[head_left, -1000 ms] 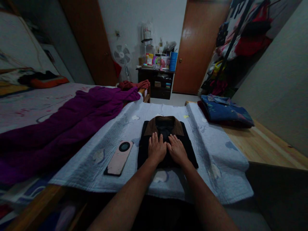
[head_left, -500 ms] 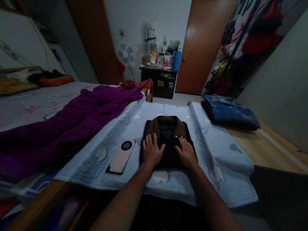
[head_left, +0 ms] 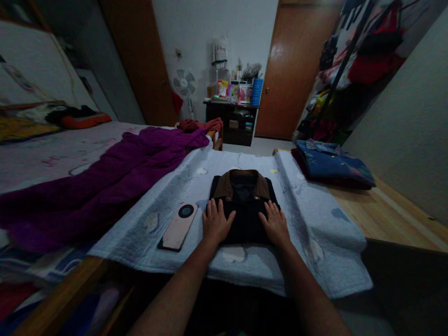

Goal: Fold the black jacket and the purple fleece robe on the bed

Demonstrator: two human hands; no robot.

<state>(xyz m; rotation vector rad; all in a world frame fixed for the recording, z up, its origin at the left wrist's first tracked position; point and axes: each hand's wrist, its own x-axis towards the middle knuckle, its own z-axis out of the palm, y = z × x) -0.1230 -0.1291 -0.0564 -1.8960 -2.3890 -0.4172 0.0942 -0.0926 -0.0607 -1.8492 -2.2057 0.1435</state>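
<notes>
A folded black garment with a brown collar, a jacket or shirt (head_left: 245,219), lies flat on a pale blue quilted cloth (head_left: 234,275). Two metal snaps show at the collar's points. My left hand (head_left: 216,223) rests on the garment's left side, fingers stretched out and thumb pointing inward. On its right side lies my right hand (head_left: 275,223), palm down with the fingers spread. Neither hand grips anything. A pink phone (head_left: 178,228) with a round black camera ring lies face down on the cloth, left of my left hand.
A purple blanket (head_left: 140,158) spreads over the bed at the left. Folded clothes with a blue denim shirt (head_left: 338,161) on top sit on a wooden board (head_left: 353,210) at the right. Farther back stand a fan (head_left: 185,83) and a dark cabinet (head_left: 231,123).
Both hands have slid slightly outward over the garment, the left to the left and a little nearer me, the right to the right. The garment stays folded. The camera view has shifted slightly.
</notes>
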